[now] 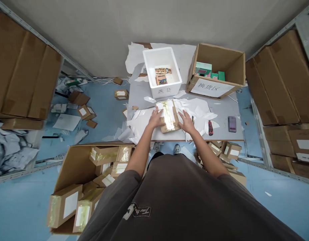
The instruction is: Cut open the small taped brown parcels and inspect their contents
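A small cardboard box point(170, 117) lies on the paper-strewn table, with shiny clear tape running down its top and a white label partly under the tape. My left hand point(156, 119) grips the box's left side, fingers along the edge and thumb over the top. At the right edge, my right hand point(186, 122) is open with its fingers spread; its fingertips are close to the cardboard, and whether they press on it is unclear. A red and black utility knife point(210, 128) lies to the right of that hand.
Behind the box stand a white foam bin point(167, 91) with small packets and a large carton point(214, 87) holding green boxes. A phone point(232, 124) lies at the table's right. A big open carton point(66, 165) of taped parcels sits at lower left. Shelves flank both sides.
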A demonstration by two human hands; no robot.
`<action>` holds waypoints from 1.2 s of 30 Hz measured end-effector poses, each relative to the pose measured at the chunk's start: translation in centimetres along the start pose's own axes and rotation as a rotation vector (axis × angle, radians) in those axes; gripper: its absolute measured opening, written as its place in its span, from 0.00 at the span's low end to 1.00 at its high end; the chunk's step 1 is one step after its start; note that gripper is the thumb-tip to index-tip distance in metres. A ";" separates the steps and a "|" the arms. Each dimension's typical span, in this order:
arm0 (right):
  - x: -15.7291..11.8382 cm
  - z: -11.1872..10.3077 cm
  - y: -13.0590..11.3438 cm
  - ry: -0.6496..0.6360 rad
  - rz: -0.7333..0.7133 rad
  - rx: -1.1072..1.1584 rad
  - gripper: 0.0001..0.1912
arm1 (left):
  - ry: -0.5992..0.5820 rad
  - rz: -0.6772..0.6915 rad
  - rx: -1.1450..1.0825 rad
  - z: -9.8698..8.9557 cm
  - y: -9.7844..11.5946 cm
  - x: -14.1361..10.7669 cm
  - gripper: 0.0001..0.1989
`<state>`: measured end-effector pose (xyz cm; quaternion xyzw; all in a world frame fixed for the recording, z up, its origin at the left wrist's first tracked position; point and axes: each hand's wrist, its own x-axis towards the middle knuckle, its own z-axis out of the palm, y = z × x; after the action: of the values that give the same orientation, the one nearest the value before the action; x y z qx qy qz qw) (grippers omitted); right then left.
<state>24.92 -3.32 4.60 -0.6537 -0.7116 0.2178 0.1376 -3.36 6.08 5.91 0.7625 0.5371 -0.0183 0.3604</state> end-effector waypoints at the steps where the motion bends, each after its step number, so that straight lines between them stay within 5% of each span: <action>1: -1.0 -0.4 1.0 -0.012 0.035 -0.012 0.40 | -0.045 -0.008 0.042 -0.5 0.0 0.8 0.70; 7: -4.5 -1.6 8.4 -0.068 0.259 -0.025 0.40 | -0.195 -0.116 0.211 -0.8 0.4 4.1 0.80; 13: -3.4 2.7 15.6 -0.172 0.495 0.004 0.26 | -0.177 -0.260 0.296 1.1 1.6 2.4 0.81; 17: -1.0 6.1 17.3 -0.247 0.689 -0.027 0.22 | -0.140 -0.344 0.315 2.7 2.3 0.6 0.80; 21: 0.9 6.6 17.4 -0.294 0.725 -0.075 0.27 | -0.083 -0.360 0.271 4.2 2.4 -0.2 0.78; 28: 4.0 0.4 14.2 -0.114 0.552 -0.088 0.26 | 0.075 -0.288 0.130 5.2 2.8 0.0 0.76; 32: 6.8 -2.7 7.3 -0.112 0.308 0.012 0.26 | 0.019 -0.188 0.048 4.0 2.0 0.6 0.75; 36: 9.9 -1.9 -1.5 -0.244 0.098 0.042 0.23 | -0.032 -0.144 0.020 2.7 0.8 1.3 0.72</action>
<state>23.49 6.66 6.08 -0.6534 -0.6854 0.3169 0.0529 -1.12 5.45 3.78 0.7251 0.5844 -0.0615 0.3590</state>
